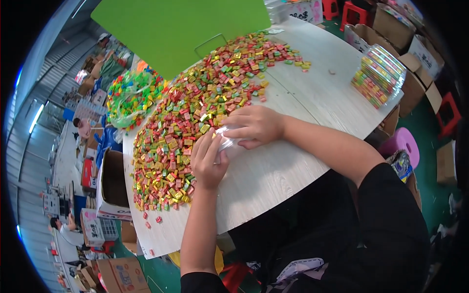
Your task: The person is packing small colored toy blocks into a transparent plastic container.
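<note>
A large heap of small candies wrapped in red, yellow, gold and green spreads over the pale table. At its near edge, my left hand and my right hand close on a piece of clear plastic packaging from both sides. The fingers of my right hand lie across its top, while my left thumb and fingers hold its left side. Glare and my fingers cover much of the plastic, so I cannot tell whether it is a box or a bag.
Beyond the heap stands a large green board. Clear packs filled with candies are stacked at the table's right edge. A clear bag of colourful plastic pieces sits left, above an open carton. A pink stool is at right.
</note>
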The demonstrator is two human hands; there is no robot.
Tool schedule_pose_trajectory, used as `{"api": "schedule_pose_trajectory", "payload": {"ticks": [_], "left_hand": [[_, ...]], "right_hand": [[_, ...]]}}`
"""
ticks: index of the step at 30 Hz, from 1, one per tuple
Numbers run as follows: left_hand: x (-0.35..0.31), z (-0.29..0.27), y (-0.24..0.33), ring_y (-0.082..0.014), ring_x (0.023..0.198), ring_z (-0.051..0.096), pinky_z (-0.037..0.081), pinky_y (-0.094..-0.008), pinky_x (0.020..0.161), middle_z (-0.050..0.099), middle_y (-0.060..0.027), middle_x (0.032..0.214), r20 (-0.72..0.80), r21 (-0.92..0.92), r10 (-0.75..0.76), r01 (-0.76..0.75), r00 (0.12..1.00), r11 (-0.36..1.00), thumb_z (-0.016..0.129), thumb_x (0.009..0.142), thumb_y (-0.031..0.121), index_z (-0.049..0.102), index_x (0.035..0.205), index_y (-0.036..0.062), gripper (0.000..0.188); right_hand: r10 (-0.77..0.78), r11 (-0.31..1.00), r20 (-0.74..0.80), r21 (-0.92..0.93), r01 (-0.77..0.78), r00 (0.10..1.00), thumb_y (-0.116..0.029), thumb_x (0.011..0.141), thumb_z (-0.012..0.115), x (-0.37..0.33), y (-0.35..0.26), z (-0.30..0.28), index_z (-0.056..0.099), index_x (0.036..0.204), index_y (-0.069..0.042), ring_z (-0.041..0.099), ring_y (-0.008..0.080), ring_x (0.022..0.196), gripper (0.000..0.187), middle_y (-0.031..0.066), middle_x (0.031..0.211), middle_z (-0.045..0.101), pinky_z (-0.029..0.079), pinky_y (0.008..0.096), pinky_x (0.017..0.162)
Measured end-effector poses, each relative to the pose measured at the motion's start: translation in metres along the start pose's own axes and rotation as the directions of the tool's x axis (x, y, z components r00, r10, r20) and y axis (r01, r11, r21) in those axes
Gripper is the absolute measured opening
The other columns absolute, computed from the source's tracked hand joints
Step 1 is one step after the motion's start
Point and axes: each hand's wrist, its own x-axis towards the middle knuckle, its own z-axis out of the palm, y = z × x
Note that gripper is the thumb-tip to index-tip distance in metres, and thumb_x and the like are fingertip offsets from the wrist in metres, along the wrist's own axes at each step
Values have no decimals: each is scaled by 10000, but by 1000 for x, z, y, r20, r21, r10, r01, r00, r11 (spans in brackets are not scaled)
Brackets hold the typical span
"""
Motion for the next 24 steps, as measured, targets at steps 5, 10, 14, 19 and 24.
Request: {"api": "schedule_pose_trajectory", "payload": {"ticks": [5, 10, 14, 19, 24], "left_hand": [[-2, 1, 1, -381, 1139, 666, 531, -472, 1007, 698, -198, 1261, -25, 30, -2, 2, 1000, 1000, 672, 761, 35, 738, 1145, 2, 391], [-6, 0, -2, -388, 1140, 651, 523, -477, 1009, 688, -184, 1268, -16, 46, -1, 2, 1000, 999, 687, 770, 38, 720, 1163, 8, 396], [-6, -8, 1, -396, 1157, 630, 520, -484, 1008, 658, -184, 1281, 72, 24, -8, 6, 997, 1000, 689, 802, 50, 686, 1199, 17, 399], [3, -13, -7, -391, 1150, 628, 525, -486, 998, 642, -193, 1288, 121, 41, 36, -42, 992, 998, 689, 811, 57, 669, 1236, 25, 426], [10, 0, -11, -388, 1154, 628, 520, -488, 1000, 645, -190, 1289, 96, 82, 35, -43, 995, 996, 683, 823, 73, 668, 1252, 31, 431]], "right_hand": [[1, 1000, 40, 2, -1, 999, -226, 806, 784, -9, 5, 3, 623, 1236, -105, 654, 357, 1144, 475, 149, 1362, 622, 547, 460, 960], [22, 999, 51, -28, -20, 998, -246, 821, 774, -10, 4, 7, 589, 1255, -93, 635, 379, 1172, 496, 165, 1367, 599, 528, 483, 987], [10, 999, 76, -37, -7, 997, -244, 824, 768, -10, 3, 7, 582, 1244, -86, 633, 374, 1179, 485, 166, 1338, 600, 527, 486, 986], [-74, 992, 129, -94, 86, 989, -283, 835, 746, -1, 16, 1, 593, 1208, -88, 626, 351, 1189, 448, 147, 1309, 610, 517, 470, 999], [-73, 990, 194, -104, 95, 978, -296, 828, 745, -3, 34, -1, 602, 1182, -87, 625, 344, 1194, 435, 143, 1296, 618, 512, 467, 1003]]}}
